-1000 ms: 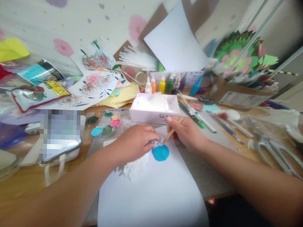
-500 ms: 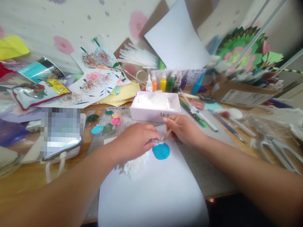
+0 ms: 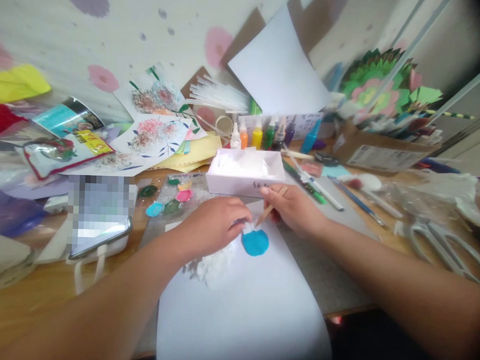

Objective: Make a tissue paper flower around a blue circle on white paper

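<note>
My right hand [image 3: 290, 205] pinches a flat wooden craft stick [image 3: 272, 205], its lower end slanting down to the top edge of a blue painted round [image 3: 255, 242]. Just left of the stick's tip, my left hand [image 3: 218, 221] has its fingers closed on a small crumpled whitish piece [image 3: 246, 227], which partly covers the round's upper edge. Under both hands lies a large white paper sheet [image 3: 243, 311]. White and grey crumpled bits [image 3: 211, 268] form a textured patch on it below my left hand.
Behind the sheet stands a white box [image 3: 243, 186] with white material inside, backed by paint bottles [image 3: 257, 136]. Paint blobs [image 3: 180, 196] lie on a clear sheet. A phone [image 3: 100, 238] is at left; brushes [image 3: 357, 202] and scissors [image 3: 438, 244] are at right.
The camera view has shifted slightly, and the scene sits a little lower. The stick's tip has moved slightly left, against the whitish piece. Both hands keep their grips.
</note>
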The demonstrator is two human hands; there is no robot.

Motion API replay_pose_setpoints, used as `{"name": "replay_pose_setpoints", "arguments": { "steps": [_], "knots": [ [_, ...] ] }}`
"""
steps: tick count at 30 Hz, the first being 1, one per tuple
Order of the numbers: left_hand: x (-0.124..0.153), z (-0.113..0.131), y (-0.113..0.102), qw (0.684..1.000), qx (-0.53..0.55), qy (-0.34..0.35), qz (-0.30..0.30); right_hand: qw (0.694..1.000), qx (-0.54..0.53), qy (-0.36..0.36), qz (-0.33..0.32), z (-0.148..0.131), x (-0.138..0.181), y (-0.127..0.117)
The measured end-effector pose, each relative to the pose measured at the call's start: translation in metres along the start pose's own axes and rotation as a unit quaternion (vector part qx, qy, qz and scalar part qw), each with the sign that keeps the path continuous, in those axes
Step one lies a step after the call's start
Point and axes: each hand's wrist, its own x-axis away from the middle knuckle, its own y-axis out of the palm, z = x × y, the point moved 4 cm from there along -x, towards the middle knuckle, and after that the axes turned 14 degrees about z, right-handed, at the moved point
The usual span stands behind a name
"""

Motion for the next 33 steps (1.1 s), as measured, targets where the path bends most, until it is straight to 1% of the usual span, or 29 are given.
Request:
{"name": "replay_pose_setpoints", "arguments": {
  "steps": [3,6,8,10,13,14,16,20,24,27,30,33],
  "knots": [
    [0.000,0.000,-0.002,1.000,0.010,-0.012,-0.001,1.000,-0.005,-0.005,0.013,0.001,-0.001,0.002],
    [-0.001,0.006,-0.004,0.999,0.029,0.013,-0.021,1.000,-0.006,-0.013,0.023,-0.003,-0.002,-0.001],
    [0.000,0.011,-0.005,0.999,0.026,0.021,-0.040,0.999,-0.002,-0.030,0.039,-0.011,-0.005,-0.011],
    [0.001,0.015,-0.005,0.999,0.011,0.015,-0.052,0.995,0.016,-0.070,0.062,-0.023,-0.009,-0.026],
    [0.005,0.017,-0.003,0.999,-0.008,0.003,-0.051,0.974,0.126,-0.161,0.099,-0.041,-0.019,-0.047],
    [0.006,0.017,-0.002,0.999,-0.011,-0.001,-0.047,0.962,0.170,-0.182,0.109,-0.044,-0.024,-0.051],
    [0.008,0.016,-0.001,0.999,-0.011,-0.010,-0.036,0.944,0.235,-0.201,0.116,-0.046,-0.034,-0.055],
    [0.007,0.015,-0.001,1.000,-0.002,-0.018,-0.024,0.929,0.296,-0.187,0.117,-0.033,-0.054,-0.047],
    [0.005,0.015,-0.002,1.000,-0.005,-0.011,-0.017,0.920,0.325,-0.155,0.155,-0.025,-0.073,-0.037],
    [0.005,0.013,-0.002,1.000,-0.001,-0.012,-0.014,0.917,0.328,-0.150,0.168,-0.030,-0.083,-0.027],
    [0.006,0.011,-0.001,1.000,0.013,-0.020,-0.009,0.920,0.325,-0.154,0.155,-0.039,-0.090,-0.019],
    [0.007,0.008,0.000,1.000,0.020,-0.024,-0.004,0.926,0.306,-0.156,0.154,-0.050,-0.096,-0.020]
  ]
}}
